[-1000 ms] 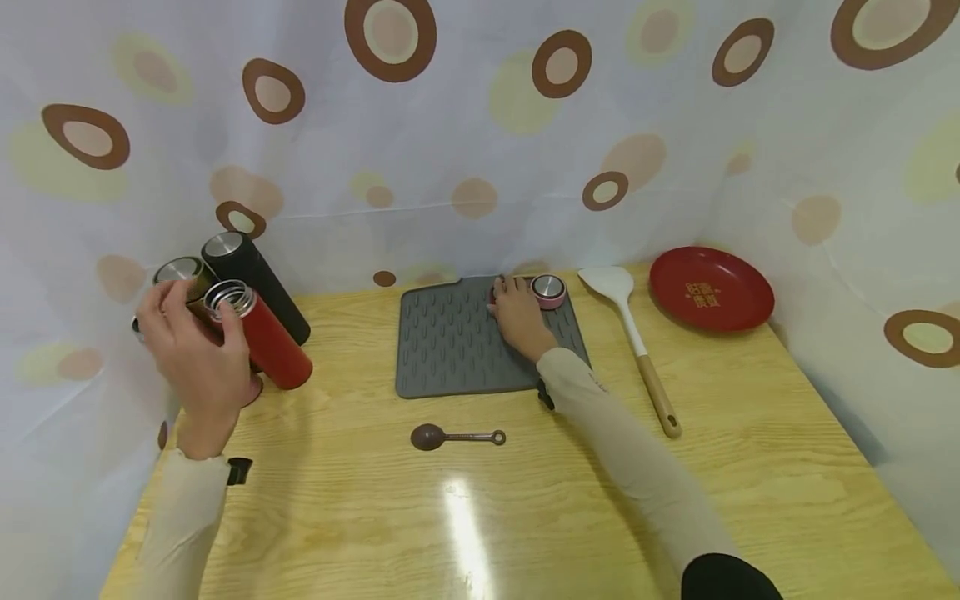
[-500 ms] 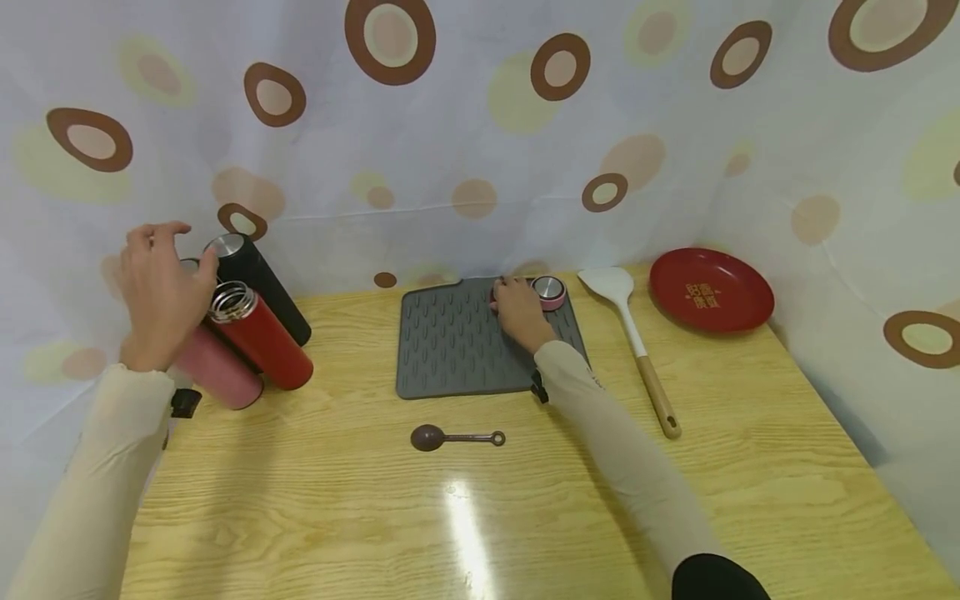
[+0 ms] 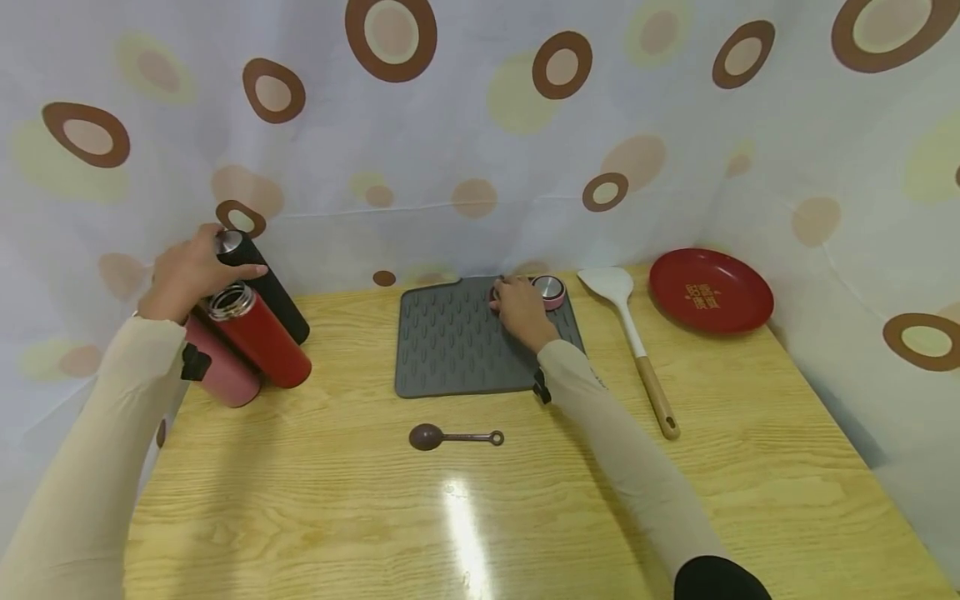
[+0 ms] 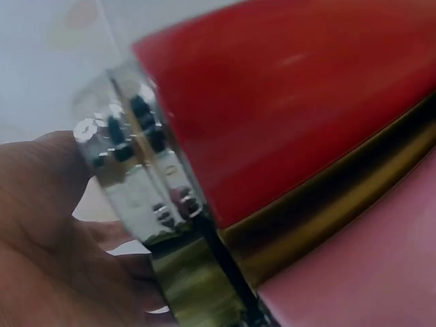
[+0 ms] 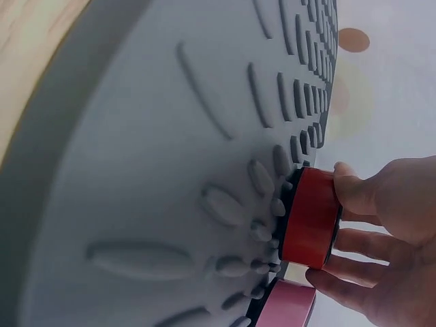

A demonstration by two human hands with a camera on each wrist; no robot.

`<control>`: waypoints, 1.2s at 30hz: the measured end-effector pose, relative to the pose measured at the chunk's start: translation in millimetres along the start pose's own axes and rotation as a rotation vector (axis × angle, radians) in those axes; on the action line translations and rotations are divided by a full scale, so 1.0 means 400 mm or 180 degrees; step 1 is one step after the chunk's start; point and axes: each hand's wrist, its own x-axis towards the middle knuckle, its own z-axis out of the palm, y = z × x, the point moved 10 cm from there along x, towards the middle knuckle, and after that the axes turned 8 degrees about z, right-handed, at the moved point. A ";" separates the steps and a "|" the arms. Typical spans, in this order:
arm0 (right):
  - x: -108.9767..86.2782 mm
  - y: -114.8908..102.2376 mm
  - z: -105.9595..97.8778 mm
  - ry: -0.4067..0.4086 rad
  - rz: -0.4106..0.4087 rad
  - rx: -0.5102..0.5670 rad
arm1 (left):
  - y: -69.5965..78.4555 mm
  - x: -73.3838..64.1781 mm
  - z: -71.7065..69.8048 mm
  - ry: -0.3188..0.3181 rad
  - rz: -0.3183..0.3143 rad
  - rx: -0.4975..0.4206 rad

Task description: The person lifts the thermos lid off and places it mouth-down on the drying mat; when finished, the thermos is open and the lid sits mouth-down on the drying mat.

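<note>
My left hand (image 3: 187, 271) reaches over a group of upright bottles, thumb stretched out in front of the black bottle (image 3: 276, 292) and fingertips by its steel-topped lid. Below it stand the open red bottle (image 3: 262, 337), its steel neck bare, and the pink bottle (image 3: 225, 367), whose top is hidden. In the left wrist view, the gold bottle (image 4: 327, 201) shows between those two, with fingers behind its cap. On the grey mat (image 3: 450, 342), my right hand (image 3: 521, 312) holds a red bottle lid (image 5: 312, 218) between thumb and fingers. Right beside it sits a pink lid (image 3: 552, 302).
A brown spoon (image 3: 427, 437) lies in front of the mat. To the mat's right are a white spatula (image 3: 626, 312) with a wooden handle and a red plate (image 3: 712, 287) near the wall. A patterned curtain (image 3: 450, 150) rises behind the table (image 3: 360, 517).
My left hand lifted away from the gold bottle's top to the left, then came right, over the bottles toward the black one. My right hand stays on the red lid.
</note>
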 end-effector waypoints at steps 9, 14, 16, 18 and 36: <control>-0.001 -0.001 -0.012 0.0056 0.0012 -0.0011 | -0.015 0.042 0.007 -0.0406 0.0009 -0.0211; 0.001 0.002 -0.010 0.0080 -0.0005 -0.0005 | 0.008 0.057 0.005 -0.0422 0.0133 -0.0216; 0.001 0.002 -0.009 0.0068 -0.0003 0.0006 | 0.019 0.065 0.003 -0.0373 0.0219 -0.0146; -0.001 0.001 -0.009 0.0067 -0.0008 0.0022 | 0.031 0.071 0.002 -0.0316 0.0267 -0.0073; -0.005 0.006 0.007 0.0009 0.0019 -0.0042 | 0.281 -0.174 -0.204 0.2666 0.0956 -0.1881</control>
